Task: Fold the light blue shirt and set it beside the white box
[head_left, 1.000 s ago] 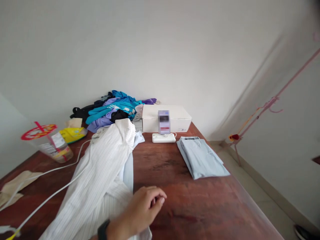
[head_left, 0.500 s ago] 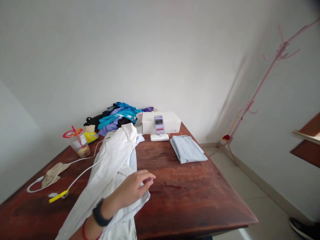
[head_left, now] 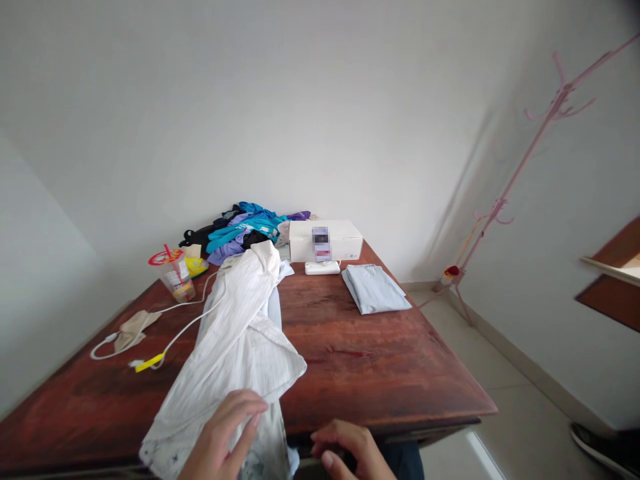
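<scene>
A white striped shirt (head_left: 235, 333) lies lengthwise on the left half of the wooden table, one flap fanned out to the right. Under it shows light-blue and pale patterned cloth, reaching the front edge. My left hand (head_left: 225, 430) is over the lower part of the shirt, fingers loosely bent and thumb apart; nothing shows in its grasp. To its right, at the table's front edge, is my right hand (head_left: 353, 445), fingers curved and apart, with nothing visible in it. A folded light-grey garment (head_left: 375, 290) rests at the right side of the table.
A pile of clothes (head_left: 250, 227) lies against the wall beside a white box (head_left: 345, 240). A white device (head_left: 323, 268) sits before the box. At left are a plastic cup (head_left: 177, 277), a white cable (head_left: 187, 327) and a beige cloth (head_left: 135, 330). A pink coat rack (head_left: 530, 150) stands right.
My left hand has drawn back from the shirt's flap toward the table's front edge. My right hand has come into view. The camera view has shifted slightly.
</scene>
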A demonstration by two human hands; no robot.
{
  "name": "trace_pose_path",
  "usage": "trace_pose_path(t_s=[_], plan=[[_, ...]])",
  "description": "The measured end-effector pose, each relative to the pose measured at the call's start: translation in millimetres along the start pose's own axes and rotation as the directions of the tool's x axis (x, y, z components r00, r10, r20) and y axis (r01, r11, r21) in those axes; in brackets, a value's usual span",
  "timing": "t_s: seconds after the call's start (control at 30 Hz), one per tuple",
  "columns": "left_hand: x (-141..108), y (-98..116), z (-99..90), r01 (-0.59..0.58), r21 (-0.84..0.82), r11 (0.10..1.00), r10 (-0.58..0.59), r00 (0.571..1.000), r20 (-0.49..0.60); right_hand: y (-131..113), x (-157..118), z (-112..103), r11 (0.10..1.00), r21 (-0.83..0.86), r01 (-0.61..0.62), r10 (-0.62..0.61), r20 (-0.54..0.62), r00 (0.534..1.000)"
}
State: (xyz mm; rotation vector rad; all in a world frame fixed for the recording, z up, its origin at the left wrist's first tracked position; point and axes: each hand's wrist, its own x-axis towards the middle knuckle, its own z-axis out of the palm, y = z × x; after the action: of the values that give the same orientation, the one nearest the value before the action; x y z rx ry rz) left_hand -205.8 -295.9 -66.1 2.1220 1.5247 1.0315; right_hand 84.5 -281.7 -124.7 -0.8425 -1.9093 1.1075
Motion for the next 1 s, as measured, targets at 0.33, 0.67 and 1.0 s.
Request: trace_pose_path(t_s=[0.33,0.67,1.0], plan=[[28,-37,0.0,-0.058,0.116,0.992,0.095,0.935,-0.342,3,32,-56,0.953,0.292,-0.081,0.194,-0.38,0.904],[26,-45,11.1,-0.087,0.186,0.979,0.127,0.969,-0.212,21,37,-61,0.777,0.624,-0.08,0.357,-0.333,0.873],[16,-38,11.4,-0.069,0.201,0.977,0.124,0.955,-0.271,26,33,-57,0.885,0.459,-0.076,0.262,-0.356,0.897]])
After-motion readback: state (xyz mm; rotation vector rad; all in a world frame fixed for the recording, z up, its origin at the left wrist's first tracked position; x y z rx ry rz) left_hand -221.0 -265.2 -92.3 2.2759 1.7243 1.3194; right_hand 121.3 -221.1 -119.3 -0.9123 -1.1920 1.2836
